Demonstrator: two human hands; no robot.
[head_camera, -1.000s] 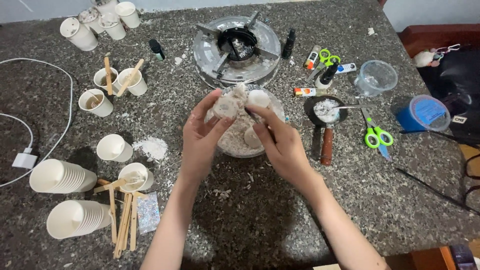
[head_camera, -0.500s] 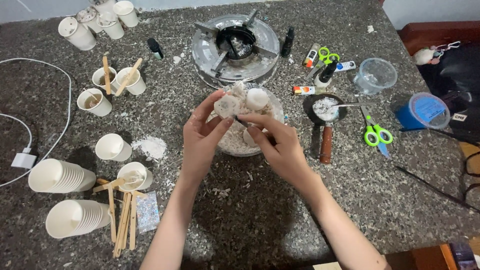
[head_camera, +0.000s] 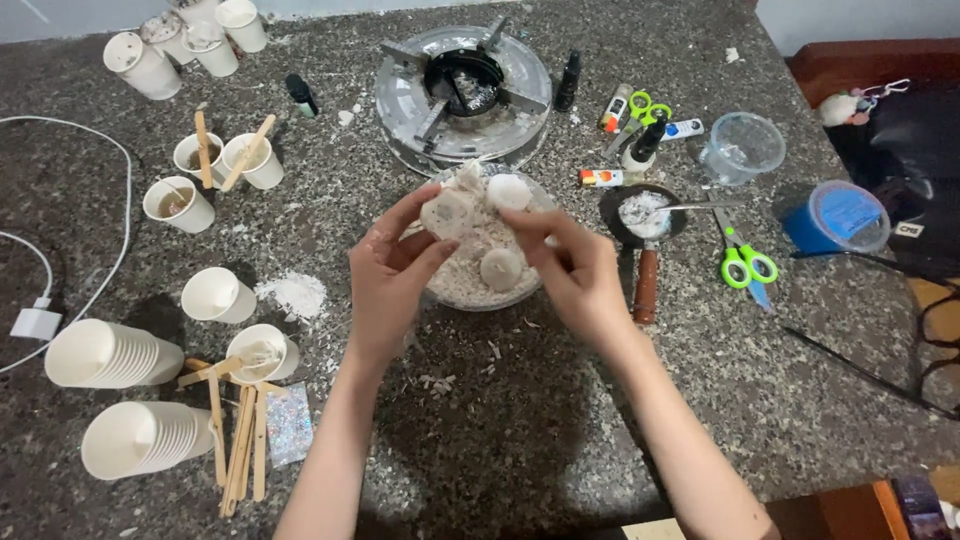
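Pinching a wax lump (head_camera: 447, 213), long axis roughly upright, left hand (head_camera: 385, 275) grips; right hand (head_camera: 580, 275) half-curled, empty

glitter packet (head_camera: 289, 425): small flat clear sachet of silvery flecks, well left of and below the left hand's fingers (head_camera: 405, 215), beside wooden sticks
blue tub label (head_camera: 850, 212): blue patch on the round lid, far right of the right hand's fingers (head_camera: 545, 225)
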